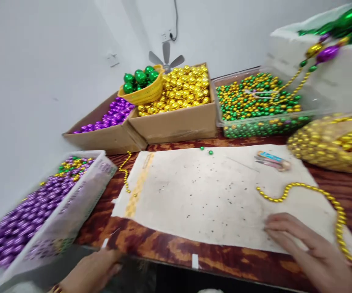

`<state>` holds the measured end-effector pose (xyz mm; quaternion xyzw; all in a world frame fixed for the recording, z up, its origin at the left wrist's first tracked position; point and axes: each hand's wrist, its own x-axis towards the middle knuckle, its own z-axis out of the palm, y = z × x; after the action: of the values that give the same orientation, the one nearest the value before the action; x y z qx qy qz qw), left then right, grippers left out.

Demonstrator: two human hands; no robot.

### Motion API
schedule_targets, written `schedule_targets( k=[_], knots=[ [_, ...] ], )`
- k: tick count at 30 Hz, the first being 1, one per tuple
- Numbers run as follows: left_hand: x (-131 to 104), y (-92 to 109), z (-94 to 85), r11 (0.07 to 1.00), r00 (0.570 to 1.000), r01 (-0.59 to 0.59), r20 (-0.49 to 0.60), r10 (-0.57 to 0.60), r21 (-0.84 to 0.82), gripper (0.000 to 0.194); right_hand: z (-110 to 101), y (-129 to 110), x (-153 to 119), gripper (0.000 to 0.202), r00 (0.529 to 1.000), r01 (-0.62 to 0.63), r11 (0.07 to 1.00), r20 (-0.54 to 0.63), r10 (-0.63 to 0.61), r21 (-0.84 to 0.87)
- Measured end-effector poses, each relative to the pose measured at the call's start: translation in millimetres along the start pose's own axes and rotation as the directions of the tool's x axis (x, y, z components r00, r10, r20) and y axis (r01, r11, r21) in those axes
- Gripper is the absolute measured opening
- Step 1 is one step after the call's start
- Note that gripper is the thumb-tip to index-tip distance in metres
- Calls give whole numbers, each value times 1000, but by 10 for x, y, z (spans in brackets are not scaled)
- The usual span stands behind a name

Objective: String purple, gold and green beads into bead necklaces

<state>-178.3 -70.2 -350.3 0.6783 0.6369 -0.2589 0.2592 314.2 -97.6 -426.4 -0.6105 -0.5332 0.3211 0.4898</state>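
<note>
My right hand (307,244) rests low over the right part of a white cloth (169,191), its fingers stretched out and holding nothing visible. Beside it a string of gold beads (304,185) curves across the cloth and off the lower right. My left hand (92,268) is at the table's front edge, below the white crate; its fingers are blurred and partly turned from view. On the cloth lie a long thin needle (242,164), a small blue-and-orange packet (272,158) and two loose green beads (210,152).
A white crate (81,193) of purple beads stands left. Behind the cloth are cardboard boxes of purple (111,138) and gold balls (176,124), a yellow basket (147,93) of green balls, and a clear bin (255,122) of mixed beads. A bag of gold beads (313,142) sits right.
</note>
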Motion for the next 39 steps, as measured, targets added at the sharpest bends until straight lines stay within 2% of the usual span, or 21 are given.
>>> schedule_targets(
  k=[1, 2, 3, 4, 5, 7, 9, 10, 11, 12, 15, 18, 23, 28, 31, 36, 37, 38, 39],
  knots=[
    [65, 243, -140, 992, 994, -110, -26, 109, -57, 24, 48, -60, 3, 15, 996, 27, 1000, 86, -26, -8],
    [160, 514, -289, 969, 973, -217, -98, 206, -116, 26, 90, -109, 7, 15, 991, 30, 1000, 131, -29, -4],
    [286, 808, -436, 933, 938, -326, -172, 299, -151, 28, 124, -144, 12, 16, 987, 15, 1000, 160, -17, 10],
    [444, 1115, -574, 892, 884, -426, -279, 375, -152, 27, 149, -167, 14, 16, 986, -19, 999, 169, 13, 33],
    [630, 1429, -693, 848, 816, -513, -383, 434, -132, 26, 164, -177, 11, 17, 984, -60, 996, 169, 49, 64],
    [1062, 2039, -865, 748, 645, -661, -551, 529, -56, 24, 163, -169, -14, 18, 976, -148, 981, 180, 124, 129],
    [1506, 2580, -956, 651, 498, -757, -596, 630, 56, 20, 134, -131, -63, 20, 962, -227, 957, 192, 192, 178],
    [1706, 2814, -981, 611, 445, -784, -583, 680, 114, 20, 115, -103, -93, 22, 956, -257, 947, 195, 220, 194],
    [1881, 3023, -1001, 578, 411, -799, -554, 724, 162, 20, 96, -74, -125, 24, 950, -281, 938, 200, 240, 206],
    [2027, 3205, -1018, 560, 399, -802, -514, 759, 205, 20, 80, -43, -156, 26, 945, -297, 930, 207, 254, 215],
    [2301, 3604, -1086, 533, 408, -795, -393, 824, 291, 19, 58, 29, -226, 32, 932, -334, 915, 222, 286, 225],
    [2429, 3824, -1184, 485, 403, -811, -289, 868, 327, 14, 68, 61, -244, 34, 923, -371, 902, 200, 330, 223],
    [2562, 3982, -1333, 428, 406, -832, -138, 904, 354, 7, 83, 71, -229, 32, 917, -385, 893, 204, 342, 234],
    [2552, 4007, -1386, 393, 378, -850, -113, 919, 351, 6, 98, 24, -230, 30, 912, -409, 828, 165, 375, 383],
    [2448, 3997, -1401, 389, 332, -851, -212, 919, 352, 10, 135, -27, -199, 27, 889, -450, 754, 168, 425, 478],
    [2131, 3953, -1475, 361, 112, -833, -512, 852, 420, 13, 239, -129, -140, 25, 896, -422, 705, 145, 419, 571],
    [2043, 3915, -1477, 365, 98, -845, -556, 825, 392, 13, 260, -151, -134, 26, 904, -406, 709, 142, 402, 577],
    [1945, 3858, -1462, 371, 107, -868, -605, 789, 330, 15, 278, -174, -129, 26, 914, -389, 718, 141, 381, 578],
    [1838, 3781, -1423, 375, 142, -897, -650, 746, 234, 17, 296, -195, -125, 27, 922, -374, 730, 143, 360, 572]
  ],
)
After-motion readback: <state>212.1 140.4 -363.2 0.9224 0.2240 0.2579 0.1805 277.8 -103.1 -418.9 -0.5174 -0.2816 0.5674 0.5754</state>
